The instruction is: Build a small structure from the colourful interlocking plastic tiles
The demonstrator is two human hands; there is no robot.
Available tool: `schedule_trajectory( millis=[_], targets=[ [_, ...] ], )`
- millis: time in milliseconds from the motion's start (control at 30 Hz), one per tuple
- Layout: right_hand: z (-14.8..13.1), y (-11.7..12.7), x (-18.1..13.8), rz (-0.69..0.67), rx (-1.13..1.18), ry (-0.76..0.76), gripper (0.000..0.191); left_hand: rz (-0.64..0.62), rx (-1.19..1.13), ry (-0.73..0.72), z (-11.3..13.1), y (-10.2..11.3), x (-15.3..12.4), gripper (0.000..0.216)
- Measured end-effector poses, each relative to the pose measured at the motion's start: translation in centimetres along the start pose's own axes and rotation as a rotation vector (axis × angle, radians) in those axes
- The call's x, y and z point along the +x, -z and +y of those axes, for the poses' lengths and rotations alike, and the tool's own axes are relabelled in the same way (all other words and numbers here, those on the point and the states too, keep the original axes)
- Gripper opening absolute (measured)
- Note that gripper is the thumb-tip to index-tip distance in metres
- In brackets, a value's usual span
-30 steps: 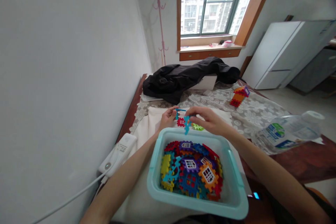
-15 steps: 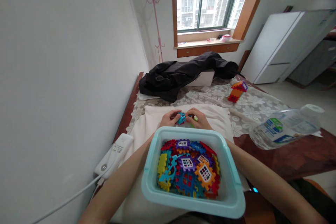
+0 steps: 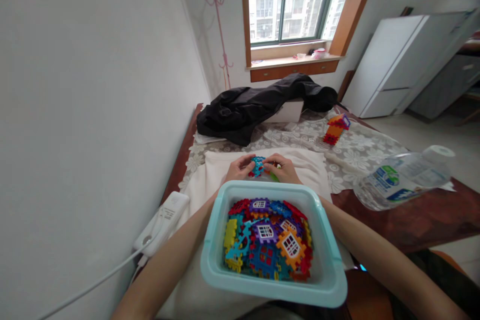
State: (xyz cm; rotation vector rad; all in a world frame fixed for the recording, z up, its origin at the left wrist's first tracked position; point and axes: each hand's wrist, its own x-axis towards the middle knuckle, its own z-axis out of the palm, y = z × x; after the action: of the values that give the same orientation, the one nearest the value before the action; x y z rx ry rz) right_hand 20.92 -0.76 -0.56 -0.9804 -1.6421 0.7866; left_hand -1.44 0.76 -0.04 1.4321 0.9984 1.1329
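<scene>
Beyond the light-blue tub, my left hand (image 3: pixel 239 169) is closed on a cluster of blue and red interlocking plastic building pieces (image 3: pixel 258 165). My right hand (image 3: pixel 284 168) pinches the same cluster from the other side. A bit of green (image 3: pixel 275 175) shows under its fingers; whether it is joined to the cluster I cannot tell. The light-blue tub (image 3: pixel 335 260) stands between my forearms, holding many loose building pieces, among them a purple window piece (image 3: pixel 265 231) and an orange window piece (image 3: pixel 291 247). The tub's far rim partly hides my wrists.
A small orange and red built piece (image 3: pixel 335 130) stands on the lace tablecloth. To the right is a large clear bottle (image 3: pixel 401 178). A black garment (image 3: pixel 258 105) lies over a white box (image 3: pixel 285 111) at the back. A white power strip (image 3: pixel 165 220) lies by the left wall.
The blue and red cluster has turned, with more of its face showing between my fingers. The whole view has shifted slightly.
</scene>
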Motion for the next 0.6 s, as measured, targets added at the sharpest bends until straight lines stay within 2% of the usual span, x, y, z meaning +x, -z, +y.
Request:
schedule_trajectory(
  millis=[167,333,433,600],
  targets=[
    [0.21,-0.31,0.0,0.066,0.01,-0.003,0.023,-0.012,-0.011,-0.01,0.17,0.04,-0.05,0.068],
    [0.04,-0.49,-0.08,0.144,-0.047,0.028,0.025,-0.055,-0.065,0.022,0.1,-0.03,-0.44,0.085],
    [-0.13,-0.64,-0.17,0.155,-0.055,0.027,0.025,-0.048,-0.074,0.031,0.19,-0.08,-0.6,0.09],
    [-0.23,-0.63,-0.26,0.137,-0.055,0.026,0.021,-0.049,-0.061,0.038,0.34,-0.07,-0.67,0.086]
  ],
)
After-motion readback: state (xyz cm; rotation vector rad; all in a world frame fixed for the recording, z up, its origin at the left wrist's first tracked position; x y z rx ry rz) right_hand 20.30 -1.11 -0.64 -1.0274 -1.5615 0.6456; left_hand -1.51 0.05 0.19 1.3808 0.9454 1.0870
